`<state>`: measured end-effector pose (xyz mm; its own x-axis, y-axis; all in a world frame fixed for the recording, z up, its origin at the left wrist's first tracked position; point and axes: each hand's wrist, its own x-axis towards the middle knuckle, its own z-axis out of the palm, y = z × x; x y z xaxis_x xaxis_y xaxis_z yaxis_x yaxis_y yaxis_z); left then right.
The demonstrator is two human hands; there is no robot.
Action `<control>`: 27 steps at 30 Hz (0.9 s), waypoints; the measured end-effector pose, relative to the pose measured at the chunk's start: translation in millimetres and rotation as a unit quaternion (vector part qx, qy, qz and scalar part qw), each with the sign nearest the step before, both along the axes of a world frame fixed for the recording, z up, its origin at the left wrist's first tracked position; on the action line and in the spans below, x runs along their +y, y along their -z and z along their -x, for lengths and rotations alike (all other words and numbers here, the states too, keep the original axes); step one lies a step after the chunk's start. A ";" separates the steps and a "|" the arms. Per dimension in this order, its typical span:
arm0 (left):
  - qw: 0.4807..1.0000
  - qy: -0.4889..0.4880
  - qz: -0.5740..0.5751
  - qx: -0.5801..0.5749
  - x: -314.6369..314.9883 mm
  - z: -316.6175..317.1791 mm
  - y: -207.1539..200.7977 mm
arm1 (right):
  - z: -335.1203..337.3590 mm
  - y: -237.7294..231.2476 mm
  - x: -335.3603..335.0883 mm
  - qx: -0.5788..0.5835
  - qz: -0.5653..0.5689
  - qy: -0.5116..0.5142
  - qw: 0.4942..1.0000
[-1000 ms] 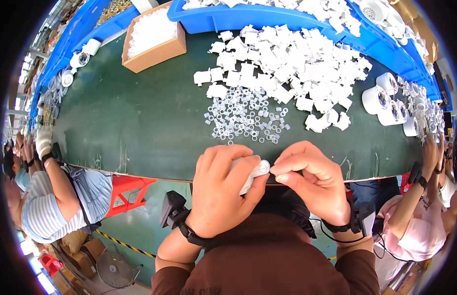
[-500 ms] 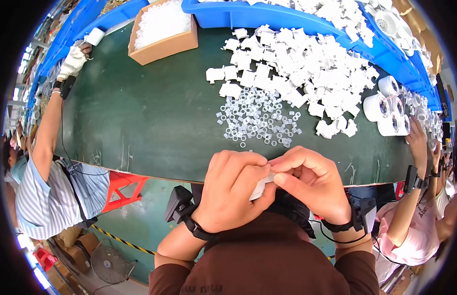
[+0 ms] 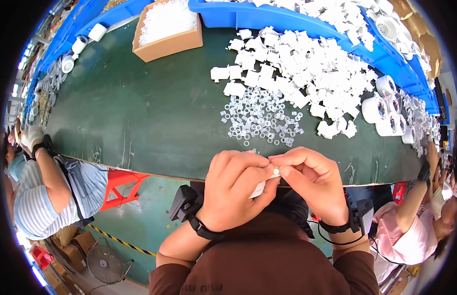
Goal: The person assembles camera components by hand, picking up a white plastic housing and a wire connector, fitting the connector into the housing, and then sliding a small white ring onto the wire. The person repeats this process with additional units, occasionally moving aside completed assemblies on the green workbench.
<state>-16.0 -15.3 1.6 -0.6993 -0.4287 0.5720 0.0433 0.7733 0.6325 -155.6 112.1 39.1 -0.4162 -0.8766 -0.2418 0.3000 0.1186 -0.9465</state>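
Observation:
My left hand (image 3: 236, 189) is closed around a white plastic part (image 3: 258, 189), which shows below its fingers and as a small round tip between the two hands. Thumb and forefinger of my right hand (image 3: 317, 179) are pinched together at that tip; whatever small thing they hold is hidden. Just beyond my hands lies a loose heap of small clear plastic rings (image 3: 260, 115). Behind the rings spreads a large pile of white plastic fittings (image 3: 307, 69).
An open cardboard box (image 3: 172, 44) of clear pieces stands at the back. Blue bins (image 3: 268, 17) line the far edge. White round housings (image 3: 383, 108) sit at the right. Co-workers' arms show at left (image 3: 54, 179) and right (image 3: 413, 201).
The round white tip has come into sight between my fingertips, my right thumb having shifted slightly. The left co-worker's gloved hand has drawn back from the far bin toward the near edge.

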 end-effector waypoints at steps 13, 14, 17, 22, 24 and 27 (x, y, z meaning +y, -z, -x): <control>0.930 -0.184 0.249 -0.196 -86.8 -75.1 -17.9 | 58.1 -2.9 28.7 0.631 0.017 0.139 0.763; 0.935 -0.234 0.210 -0.164 -90.2 -73.5 -16.6 | 77.3 -5.1 37.2 0.676 -0.075 0.192 0.708; 0.933 -0.289 0.179 -0.119 -92.9 -65.0 -10.6 | 141.2 -2.3 65.1 0.714 -0.287 0.308 0.559; 0.961 -0.229 0.107 -0.113 -41.4 -30.5 -18.2 | 175.6 22.4 79.1 0.736 -0.304 0.254 0.550; 0.982 -0.150 0.037 -0.105 -29.7 -29.7 -21.6 | 169.5 22.8 75.7 0.736 -0.267 0.272 0.560; 0.991 -0.005 -0.051 -0.127 -20.7 -27.3 -21.6 | 166.4 9.0 90.8 0.708 -0.186 0.282 0.620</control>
